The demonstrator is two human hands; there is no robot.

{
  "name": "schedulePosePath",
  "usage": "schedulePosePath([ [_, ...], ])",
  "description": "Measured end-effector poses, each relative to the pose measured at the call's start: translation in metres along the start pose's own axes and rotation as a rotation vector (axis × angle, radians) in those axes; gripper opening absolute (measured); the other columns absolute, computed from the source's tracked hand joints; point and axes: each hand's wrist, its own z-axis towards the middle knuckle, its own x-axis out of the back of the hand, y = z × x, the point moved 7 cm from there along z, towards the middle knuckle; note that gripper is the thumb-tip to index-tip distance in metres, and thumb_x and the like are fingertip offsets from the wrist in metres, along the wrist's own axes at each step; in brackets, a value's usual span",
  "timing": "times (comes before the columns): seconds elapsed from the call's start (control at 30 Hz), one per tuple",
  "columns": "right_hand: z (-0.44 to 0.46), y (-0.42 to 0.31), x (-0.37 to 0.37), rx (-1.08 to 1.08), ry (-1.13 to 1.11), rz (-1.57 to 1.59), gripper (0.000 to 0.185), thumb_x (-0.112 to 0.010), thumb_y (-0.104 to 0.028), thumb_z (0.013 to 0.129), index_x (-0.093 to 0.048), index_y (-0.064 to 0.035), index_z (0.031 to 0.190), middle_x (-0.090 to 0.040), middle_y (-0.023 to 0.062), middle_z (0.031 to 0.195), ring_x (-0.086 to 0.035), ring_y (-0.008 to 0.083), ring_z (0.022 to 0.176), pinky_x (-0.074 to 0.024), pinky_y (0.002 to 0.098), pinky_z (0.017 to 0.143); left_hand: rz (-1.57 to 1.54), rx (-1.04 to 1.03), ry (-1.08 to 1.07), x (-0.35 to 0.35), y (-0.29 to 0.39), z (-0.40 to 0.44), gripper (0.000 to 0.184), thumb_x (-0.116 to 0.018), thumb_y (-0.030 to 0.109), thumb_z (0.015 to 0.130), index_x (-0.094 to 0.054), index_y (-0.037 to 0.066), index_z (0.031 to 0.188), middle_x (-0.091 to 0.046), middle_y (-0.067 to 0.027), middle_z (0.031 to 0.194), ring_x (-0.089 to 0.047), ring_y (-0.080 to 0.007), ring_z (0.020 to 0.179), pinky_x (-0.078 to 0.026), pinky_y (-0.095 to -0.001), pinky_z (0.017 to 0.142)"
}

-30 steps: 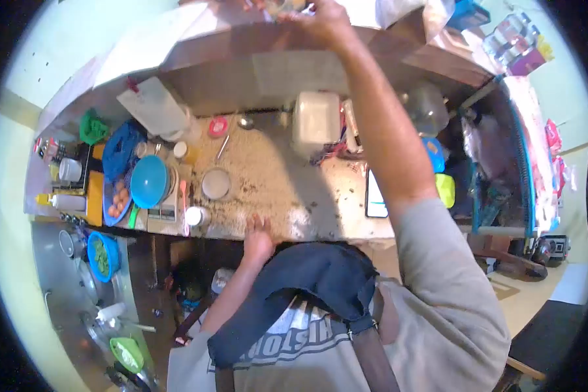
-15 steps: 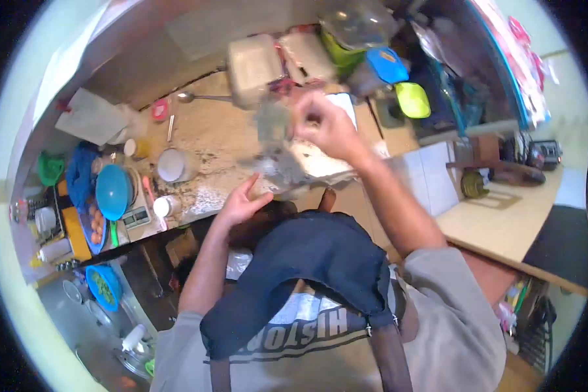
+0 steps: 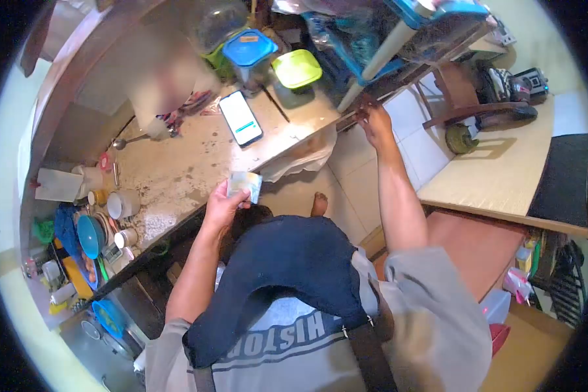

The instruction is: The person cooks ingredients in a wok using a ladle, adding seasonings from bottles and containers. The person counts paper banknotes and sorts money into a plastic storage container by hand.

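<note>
A small, flat, pale packet (image 3: 245, 185) is pinched in my left hand (image 3: 225, 208), just off the front edge of the wooden counter (image 3: 176, 166). My right hand (image 3: 374, 123) is stretched out by the counter's right end, near the rack post; its fingertips are dark and blurred, and whether it holds anything is unclear. Between the hands, farther back, a phone (image 3: 240, 119) with a lit screen lies on the counter. Behind the phone are a blue-lidded container (image 3: 249, 48) and a yellow-green-lidded container (image 3: 297, 69).
Jars (image 3: 123, 204), a blue bowl (image 3: 91, 236) and a spoon (image 3: 129, 140) are on the counter's left part. A rack (image 3: 379, 55) rises at the back right. A light wooden table (image 3: 490, 170) and a brown chair (image 3: 454, 91) stand to the right.
The view has turned right. My right hand came down from the upper shelf, passed over the counter and moved out to the right. My left hand left the counter top and now holds the packet.
</note>
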Motion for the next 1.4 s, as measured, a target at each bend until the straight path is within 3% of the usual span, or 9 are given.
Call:
schedulePosePath([
  [0.13,0.084,0.023,0.008,-0.110,-0.039,0.171,0.015,-0.053,-0.018,0.087,-0.057,-0.0076,0.096,-0.058,0.0050,0.082,-0.056,0.0195,0.078,-0.0464,0.0362,0.074,0.037,0.007,0.042,-0.041,-0.016,-0.001,0.025,-0.064,0.005,0.080,-0.056,0.005,0.104,-0.065,-0.0041,0.088,-0.060,-0.0103,0.071,-0.048,-0.0226,0.059],
  [0.23,0.196,0.099,0.036,0.355,-0.266,-0.264,0.015,-0.053,-0.018,0.084,-0.059,-0.0084,0.094,-0.059,0.0033,0.082,-0.054,0.0195,0.073,-0.0472,0.0328,0.069,0.050,0.006,0.020,-0.076,-0.019,0.001,0.024,-0.064,0.004,0.080,-0.056,0.005,0.102,-0.064,-0.0038,0.085,-0.059,-0.0093,0.068,-0.047,-0.0222,0.059],
  [0.43,0.132,0.048,0.000,-0.214,-0.153,0.567,0.015,-0.048,-0.025,0.088,-0.056,-0.0124,0.088,-0.056,0.0048,0.077,-0.054,0.0181,0.070,-0.0475,0.0344,0.067,0.102,0.002,0.029,-0.115,-0.009,0.012,0.022,-0.060,0.002,0.081,-0.055,0.004,0.102,-0.063,-0.0041,0.085,-0.058,-0.0093,0.067,-0.047,-0.0226,0.058],
  [0.57,0.118,0.017,-0.002,0.108,-0.257,0.409,0.022,-0.045,-0.035,0.091,-0.054,-0.0151,0.086,-0.052,0.0035,0.072,-0.051,0.0158,0.064,-0.0454,0.0314,0.059,0.080,0.043,0.000,-0.137,-0.007,0.024,0.024,-0.056,0.002,0.082,-0.054,0.004,0.106,-0.064,-0.0048,0.087,-0.059,-0.0110,0.068,-0.048,-0.0241,0.059],
  [0.9,-0.033,0.041,0.100,-0.359,0.091,0.392,0.045,-0.046,-0.053,0.089,-0.052,-0.0095,0.099,-0.051,0.0015,0.074,-0.047,0.0129,0.061,-0.0432,0.0286,0.055,0.177,-0.039,-0.175,-0.238,0.015,0.083,0.024,-0.057,0.000,0.079,-0.052,-0.001,0.103,-0.061,-0.0069,0.088,-0.059,-0.0141,0.070,-0.050,-0.0252,0.058],
  [1.0,-0.051,0.014,0.113,-0.181,0.227,-0.045,0.037,-0.055,-0.040,0.089,-0.050,-0.0077,0.106,-0.053,0.0008,0.077,-0.050,0.0093,0.067,-0.0446,0.0258,0.056,0.289,-0.048,-0.159,-0.270,0.029,0.102,0.027,-0.058,0.001,0.079,-0.053,-0.003,0.105,-0.061,-0.0089,0.091,-0.060,-0.0141,0.070,-0.050,-0.0261,0.058],
  [1.17,-0.027,-0.038,0.074,0.080,-0.180,-0.383,0.038,-0.069,-0.014,0.077,-0.051,-0.0072,0.111,-0.059,0.0039,0.077,-0.055,0.0091,0.064,-0.0483,0.0267,0.058,0.299,-0.152,-0.224,-0.309,0.045,0.139,0.040,-0.068,0.015,0.075,-0.053,-0.004,0.107,-0.063,-0.0100,0.091,-0.061,-0.0144,0.074,-0.050,-0.0292,0.064],
  [1.3,0.052,-0.053,0.061,0.532,-0.138,-1.152,0.028,-0.061,-0.019,0.077,-0.062,0.0017,0.096,-0.065,0.0166,0.093,-0.063,0.0308,0.079,-0.0507,0.0366,0.071,0.647,-0.229,-0.043,-0.271,0.050,0.104,0.065,-0.071,0.027,0.075,-0.044,-0.003,0.125,-0.056,-0.0187,0.115,-0.060,-0.0200,0.091,-0.050,-0.0324,0.077],
  [1.4,0.144,0.047,0.077,1.491,-0.785,-1.800,0.040,-0.057,-0.025,0.080,-0.058,-0.0048,0.114,-0.055,0.0144,0.121,-0.050,0.0336,0.111,-0.0374,0.0423,0.095,0.381,-0.224,-0.130,-0.192,0.001,0.031,0.065,-0.067,0.025,0.080,-0.037,-0.002,0.131,-0.054,-0.0159,0.116,-0.060,-0.0174,0.088,-0.051,-0.0331,0.076],
])
